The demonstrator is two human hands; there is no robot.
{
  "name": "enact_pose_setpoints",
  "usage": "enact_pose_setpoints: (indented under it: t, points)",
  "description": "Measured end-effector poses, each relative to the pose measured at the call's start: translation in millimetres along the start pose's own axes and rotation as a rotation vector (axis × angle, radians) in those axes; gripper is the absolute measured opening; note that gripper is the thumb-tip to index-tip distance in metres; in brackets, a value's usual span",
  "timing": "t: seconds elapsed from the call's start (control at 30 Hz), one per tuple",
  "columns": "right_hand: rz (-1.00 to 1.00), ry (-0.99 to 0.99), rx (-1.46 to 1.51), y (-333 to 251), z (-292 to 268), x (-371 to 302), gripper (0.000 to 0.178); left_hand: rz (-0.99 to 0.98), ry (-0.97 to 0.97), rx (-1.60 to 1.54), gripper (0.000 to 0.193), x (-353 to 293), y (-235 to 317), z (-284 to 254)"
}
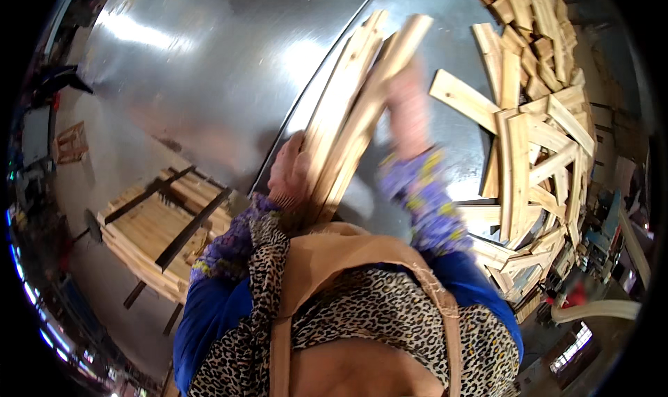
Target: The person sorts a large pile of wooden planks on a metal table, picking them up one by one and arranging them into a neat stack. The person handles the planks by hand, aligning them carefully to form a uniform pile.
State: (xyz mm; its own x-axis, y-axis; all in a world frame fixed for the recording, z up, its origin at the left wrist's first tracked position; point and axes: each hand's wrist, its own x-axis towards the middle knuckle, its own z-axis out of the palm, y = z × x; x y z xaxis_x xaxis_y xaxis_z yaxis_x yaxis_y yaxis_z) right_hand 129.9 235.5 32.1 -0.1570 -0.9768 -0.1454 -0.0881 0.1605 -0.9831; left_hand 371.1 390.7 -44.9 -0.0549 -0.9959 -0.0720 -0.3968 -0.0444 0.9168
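I hold a bundle of long pale wooden slats (351, 112) upright against my chest over a shiny metal table (209, 63). My left hand (289, 171) grips the bundle's lower left side. My right hand (407, 112) is blurred and presses on the bundle's right side near the top. Both sleeves have a purple floral print, and a tan apron with a leopard-print top fills the lower middle.
A big loose heap of short wooden slats (529, 139) lies on the table at the right. At the lower left a neat stack of slats (149, 230) rests under dark metal bars. Machinery and a pale hose (598, 308) stand at the far right.
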Motion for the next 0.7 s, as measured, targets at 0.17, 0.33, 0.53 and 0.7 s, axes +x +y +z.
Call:
enact_pose_setpoints:
  t: [0.17, 0.33, 0.53, 0.7]
  points:
    - [0.171, -0.147, 0.039, 5.0, 40.3, -78.7, 0.123, -0.127, -0.031, -0.533, 0.071, 7.5, 2.6, 6.2]
    - [-0.027, 0.093, -0.024, -156.3, -104.1, 139.9, 0.042, 0.291, -0.037, 0.566, 0.119, 0.2, 11.0, 15.9]
    - [-0.291, 0.27, -0.679, -91.7, -304.1, 190.2, 0.078, 0.154, -0.211, 0.87, 0.122, 5.4, 18.3, 45.2]
    - [0.242, 0.248, -1.209, 12.4, -329.2, 19.4, 0.109, 0.054, -0.155, 0.715, 0.098, 9.2, 39.7, 45.4]
